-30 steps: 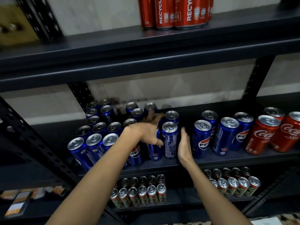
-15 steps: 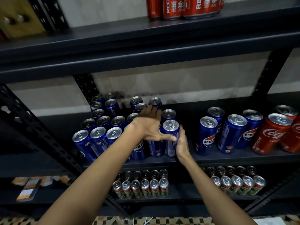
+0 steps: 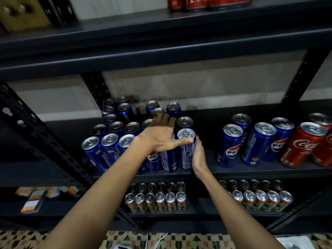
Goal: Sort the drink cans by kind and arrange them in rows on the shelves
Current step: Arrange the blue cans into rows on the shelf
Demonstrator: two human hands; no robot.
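Note:
A block of blue Pepsi cans [image 3: 109,150] stands in rows on the left of the middle shelf [image 3: 251,171]. My left hand [image 3: 161,135] lies flat over the can tops at the block's right end, fingers stretched to the back. Its thumb reaches across to the front blue can [image 3: 186,155]. My right hand [image 3: 198,155] presses its flat palm and straight fingers against that can's right side. Three more Pepsi cans [image 3: 230,146] stand apart to the right. Red Coca-Cola cans [image 3: 301,146] stand beside them at the far right.
Rows of small green-and-red cans [image 3: 156,202] fill the lower shelf, with another set [image 3: 260,200] to the right. Red cans [image 3: 206,2] stand on the top shelf. A perforated black post [image 3: 45,137] slants at the left. Packets [image 3: 36,198] lie at the lower left.
My right hand has closed in from a gap onto the front blue can's right side, and the can now sits tight against the block. My left thumb has moved over that can.

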